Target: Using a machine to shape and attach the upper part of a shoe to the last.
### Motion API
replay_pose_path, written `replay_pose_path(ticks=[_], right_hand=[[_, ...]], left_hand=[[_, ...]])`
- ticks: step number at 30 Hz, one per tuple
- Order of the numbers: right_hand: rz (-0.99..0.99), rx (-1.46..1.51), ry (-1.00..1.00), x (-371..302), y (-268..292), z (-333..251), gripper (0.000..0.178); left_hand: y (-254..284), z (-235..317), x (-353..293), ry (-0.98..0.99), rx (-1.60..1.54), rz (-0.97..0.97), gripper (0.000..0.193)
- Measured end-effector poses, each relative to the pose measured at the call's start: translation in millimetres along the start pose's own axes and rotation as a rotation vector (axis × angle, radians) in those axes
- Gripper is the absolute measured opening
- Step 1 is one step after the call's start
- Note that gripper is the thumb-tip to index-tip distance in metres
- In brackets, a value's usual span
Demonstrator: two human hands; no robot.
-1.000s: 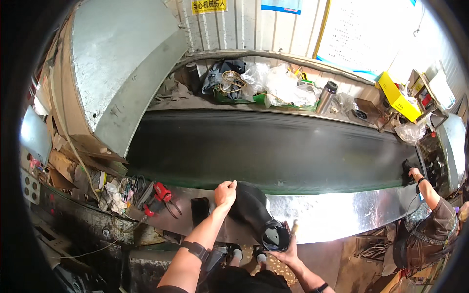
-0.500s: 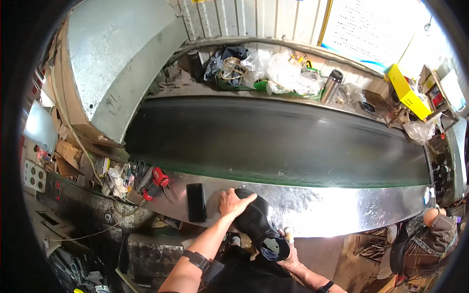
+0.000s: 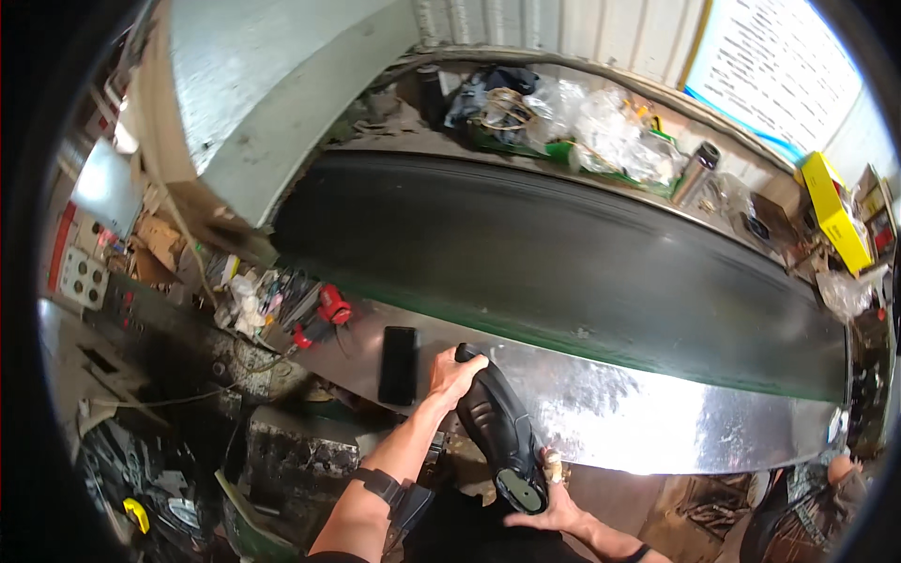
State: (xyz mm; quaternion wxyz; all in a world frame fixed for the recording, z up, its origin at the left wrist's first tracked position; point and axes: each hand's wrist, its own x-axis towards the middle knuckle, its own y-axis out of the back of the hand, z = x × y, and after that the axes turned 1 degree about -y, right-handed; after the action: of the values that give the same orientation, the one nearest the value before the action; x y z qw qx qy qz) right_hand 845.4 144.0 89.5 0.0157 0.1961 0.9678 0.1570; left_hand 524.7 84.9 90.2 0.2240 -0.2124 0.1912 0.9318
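A black leather shoe (image 3: 493, 413) slants across in front of me, over the near edge of the metal ledge. What looks like a green last (image 3: 521, 490) shows in its opening, at the end nearest me. My left hand (image 3: 455, 377) is closed around the far end of the shoe, thumb on top. At the near end my right hand (image 3: 561, 507) holds the shoe beside its opening, with a pale wrap on one finger. Left of my left hand, a black phone (image 3: 399, 366) lies on the ledge.
Beyond the metal ledge (image 3: 648, 413) runs a wide dark conveyor belt (image 3: 554, 253). A red tool (image 3: 330, 308) lies among clutter at left. Plastic bags (image 3: 610, 131), a steel flask (image 3: 696, 174) and a yellow box (image 3: 835, 211) line the far side. Another person (image 3: 817, 502) is at the right.
The shoe has turned in my hands, so its creased upper now shows and its opening faces less toward me. My right hand's fingers have shifted around the opening. The view has swung.
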Motion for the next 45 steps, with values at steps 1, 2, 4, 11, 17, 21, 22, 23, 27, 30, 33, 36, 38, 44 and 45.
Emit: replay_pose_path(ticks=[1,2,4,11,17,21,22,23,27,30,33,36,38,44,45], right_hand=[[-0.259,0.087,0.008,7.0,15.8,-20.5,0.116],[-0.510,0.156,0.008,15.9,27.3,-27.9,0.128],[-0.419,0.431,-0.046,32.0,21.2,-35.2,0.123],[-0.342,0.398,-0.590,92.4,-96.0,-126.4,0.062],[-0.593,0.455,-0.130,48.8,-246.1,-218.2,0.043],[-0.812,0.495,-0.171,9.5,-347.6,-261.2,0.031],[-0.858,0.529,-0.219,1.9,-368.2,-271.3,0.027],[-0.871,0.491,-0.228,-6.9,-384.9,-290.2,0.025],[-0.976,0.560,-0.449,-32.3,-444.5,-325.2,0.022],[-0.843,0.608,-0.542,-52.9,-493.3,-336.7,0.017],[-1.015,0.653,-0.480,-47.1,-518.8,-339.9,0.020],[-0.915,0.629,-0.576,-59.3,-525.6,-369.4,0.025],[-0.881,0.622,-0.529,-53.7,-536.7,-365.8,0.012],[-0.955,0.663,-0.613,-41.8,-565.9,-364.5,0.024],[-0.950,0.657,-0.615,-38.3,-568.3,-362.3,0.024]], left_hand=[[19.6,-9.8,-1.3,-0.036,0.020,0.040,0.031],[30.5,-6.4,-10.1,-0.094,-0.019,0.030,0.030],[56.0,5.2,-33.4,-0.166,-0.081,0.032,0.021],[200.9,0.8,-153.9,-0.293,-0.137,0.303,0.041],[350.3,-60.8,-293.3,-0.295,-0.323,0.832,0.036],[454.7,-104.3,-398.4,-0.169,-0.810,0.954,0.035],[472.2,-106.7,-428.0,-0.234,-1.124,0.801,0.039],[479.4,-106.8,-455.0,-0.279,-1.107,0.895,0.039],[473.6,-169.2,-502.0,-0.410,-1.141,1.127,0.036],[461.9,-221.5,-503.1,-0.396,-1.349,1.034,0.035],[463.4,-221.0,-510.1,-0.301,-1.366,1.059,0.035],[481.2,-235.8,-506.9,-0.359,-1.436,1.031,0.034],[491.2,-239.6,-501.1,-0.340,-1.464,1.038,0.032],[515.4,-253.0,-486.1,-0.352,-1.555,0.983,0.031],[518.6,-254.8,-485.1,-0.357,-1.590,0.936,0.030]])
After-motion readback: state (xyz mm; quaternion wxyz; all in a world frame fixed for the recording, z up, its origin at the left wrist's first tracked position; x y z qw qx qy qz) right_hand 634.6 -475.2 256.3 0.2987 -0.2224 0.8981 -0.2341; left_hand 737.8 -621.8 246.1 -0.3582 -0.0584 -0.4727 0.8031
